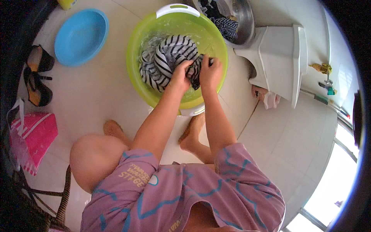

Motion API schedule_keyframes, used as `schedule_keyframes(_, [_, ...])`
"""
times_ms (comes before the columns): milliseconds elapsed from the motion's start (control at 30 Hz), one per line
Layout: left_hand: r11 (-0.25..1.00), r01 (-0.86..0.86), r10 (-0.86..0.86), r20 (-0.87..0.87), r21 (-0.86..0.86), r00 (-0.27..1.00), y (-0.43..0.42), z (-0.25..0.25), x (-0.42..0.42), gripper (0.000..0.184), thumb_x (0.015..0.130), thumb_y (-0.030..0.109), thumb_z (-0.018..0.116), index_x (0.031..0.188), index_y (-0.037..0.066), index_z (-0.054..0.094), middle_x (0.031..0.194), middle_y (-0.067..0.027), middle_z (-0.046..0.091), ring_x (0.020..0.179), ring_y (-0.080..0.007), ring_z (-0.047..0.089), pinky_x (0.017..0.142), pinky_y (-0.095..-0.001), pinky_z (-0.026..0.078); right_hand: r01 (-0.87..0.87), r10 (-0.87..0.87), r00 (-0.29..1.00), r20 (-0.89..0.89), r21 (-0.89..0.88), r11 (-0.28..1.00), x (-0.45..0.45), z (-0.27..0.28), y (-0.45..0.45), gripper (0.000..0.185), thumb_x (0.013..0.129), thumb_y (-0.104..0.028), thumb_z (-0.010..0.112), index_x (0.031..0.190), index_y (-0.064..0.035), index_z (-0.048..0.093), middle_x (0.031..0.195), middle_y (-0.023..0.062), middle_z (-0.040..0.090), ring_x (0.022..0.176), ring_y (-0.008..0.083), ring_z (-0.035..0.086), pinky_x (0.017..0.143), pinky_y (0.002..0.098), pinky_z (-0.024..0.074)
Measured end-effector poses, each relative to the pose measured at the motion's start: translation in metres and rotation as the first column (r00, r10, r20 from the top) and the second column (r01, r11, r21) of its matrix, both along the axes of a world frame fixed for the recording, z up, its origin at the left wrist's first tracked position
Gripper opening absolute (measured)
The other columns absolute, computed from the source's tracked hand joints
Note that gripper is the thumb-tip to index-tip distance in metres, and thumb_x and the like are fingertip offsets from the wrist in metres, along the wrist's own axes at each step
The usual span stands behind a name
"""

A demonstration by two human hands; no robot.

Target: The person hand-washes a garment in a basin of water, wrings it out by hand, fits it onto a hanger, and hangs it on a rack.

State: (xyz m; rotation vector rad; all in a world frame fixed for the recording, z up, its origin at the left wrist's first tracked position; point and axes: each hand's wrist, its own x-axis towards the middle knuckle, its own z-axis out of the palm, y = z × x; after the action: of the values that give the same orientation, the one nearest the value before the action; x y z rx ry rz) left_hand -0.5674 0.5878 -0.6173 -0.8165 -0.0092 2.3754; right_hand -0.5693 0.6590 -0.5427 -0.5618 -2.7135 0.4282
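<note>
A black-and-white striped garment [164,58] lies bunched in water inside a green basin [133,73] with white handles. My left hand [181,77] is closed on a fold of the garment near the middle of the basin. Just to its right, my right hand [211,73] grips a darker, bunched part of the cloth. Between the two hands a short stretch of fabric hangs down. Some fingertips are hidden by the cloth.
A blue basin [81,38] stands on the floor at the upper left, with black sandals [38,83] and a pink bag [40,129] below it. A metal bowl [245,23] of dark and striped clothes is at the upper right, beside a white plastic stool [276,58].
</note>
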Motion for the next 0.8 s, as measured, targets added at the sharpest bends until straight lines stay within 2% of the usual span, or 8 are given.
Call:
schedule_keyframes(167, [0.997,0.065,-0.063,0.037,-0.044,0.997,0.012,-0.056,-0.002,0.011,0.075,0.012,0.058,0.082,0.003,0.059,0.087,-0.0099,0.062,0.084,-0.0258,0.059,0.079,-0.0384,0.049,-0.262,0.239,0.957,0.165,0.139,0.955,0.024,-0.061,-0.001,0.041,0.080,-0.016,0.062,0.117,-0.0049,0.051,0.092,0.0249,0.053,0.083,0.0399,0.052,0.082,0.0465,0.0437])
schedule_keyframes(267, [0.976,0.140,-0.121,0.116,-0.170,0.986,-0.006,-0.009,-0.006,0.012,0.080,0.015,0.056,0.081,0.003,0.055,0.086,-0.0087,0.058,0.084,-0.0236,0.056,0.077,-0.0363,0.047,-0.231,0.172,0.923,0.345,0.138,0.963,0.010,-0.085,0.003,0.046,0.078,-0.016,0.061,0.122,-0.0068,0.049,0.101,0.0283,0.053,0.099,0.0454,0.052,0.090,0.0524,0.0406])
schedule_keyframes(367, [0.932,0.257,-0.224,0.151,-0.255,0.963,-0.006,-0.008,-0.006,0.025,0.081,0.019,0.057,0.099,0.001,0.057,0.103,-0.0115,0.059,0.095,-0.0255,0.055,0.085,-0.0383,0.044,-0.268,0.193,0.928,0.320,0.212,0.940,-0.001,-0.101,0.010,0.045,0.077,-0.017,0.061,0.120,-0.0053,0.052,0.117,0.0308,0.052,0.104,0.0479,0.054,0.084,0.0515,0.0469])
schedule_keyframes(433, [0.864,0.376,-0.309,0.236,-0.335,0.921,-0.005,0.011,-0.008,0.060,0.085,0.027,0.056,0.137,0.002,0.038,0.140,-0.0135,0.041,0.125,-0.0279,0.040,0.106,-0.0454,0.028,-0.259,0.191,0.866,0.462,0.089,0.962,-0.020,-0.075,0.017,0.042,0.077,-0.017,0.061,0.116,-0.0034,0.055,0.121,0.0324,0.051,0.101,0.0483,0.055,0.080,0.0501,0.0492])
schedule_keyframes(500, [0.905,0.329,-0.261,0.260,-0.269,0.930,-0.003,0.039,-0.003,0.067,0.088,0.046,0.051,0.141,0.007,0.034,0.145,-0.0130,0.037,0.132,-0.0325,0.034,0.106,-0.0578,0.020,-0.124,0.160,0.944,0.290,-0.141,0.982,-0.023,-0.025,-0.002,0.027,0.077,-0.016,0.061,0.100,-0.0018,0.062,0.095,0.0291,0.063,0.088,0.0457,0.061,0.077,0.0478,0.0491])
schedule_keyframes(633, [0.977,0.196,-0.204,0.090,0.087,0.975,-0.009,0.054,-0.004,0.084,0.085,0.073,0.037,0.144,0.014,0.030,0.148,-0.0109,0.033,0.134,-0.0374,0.032,0.104,-0.0700,0.013,-0.049,0.090,0.994,0.063,-0.484,0.874,-0.023,0.017,0.018,0.024,0.079,-0.017,0.067,0.097,-0.0012,0.065,0.085,0.0159,0.068,0.078,0.0261,0.065,0.072,0.0358,0.0506])
schedule_keyframes(700, [0.969,0.065,-0.058,-0.037,0.240,0.998,-0.023,0.070,-0.008,0.084,0.084,0.077,0.026,0.140,0.016,0.039,0.141,-0.0106,0.044,0.128,-0.0359,0.042,0.103,-0.0664,0.025,-0.062,0.087,0.996,0.014,-0.594,0.802,-0.006,0.074,-0.007,0.023,0.080,-0.015,0.068,0.099,-0.0016,0.065,0.084,0.0105,0.067,0.076,0.0174,0.062,0.070,0.0306,0.0500])
schedule_keyframes(800, [0.927,-0.031,0.070,-0.091,0.373,0.993,-0.019,0.069,-0.012,0.080,0.086,0.074,0.031,0.133,0.011,0.046,0.131,-0.0125,0.053,0.119,-0.0324,0.051,0.101,-0.0547,0.037,-0.063,0.093,0.996,0.011,-0.657,0.751,0.023,0.126,-0.034,0.021,0.082,-0.010,0.068,0.101,-0.0015,0.065,0.086,0.0047,0.065,0.077,0.0095,0.058,0.069,0.0245,0.0486])
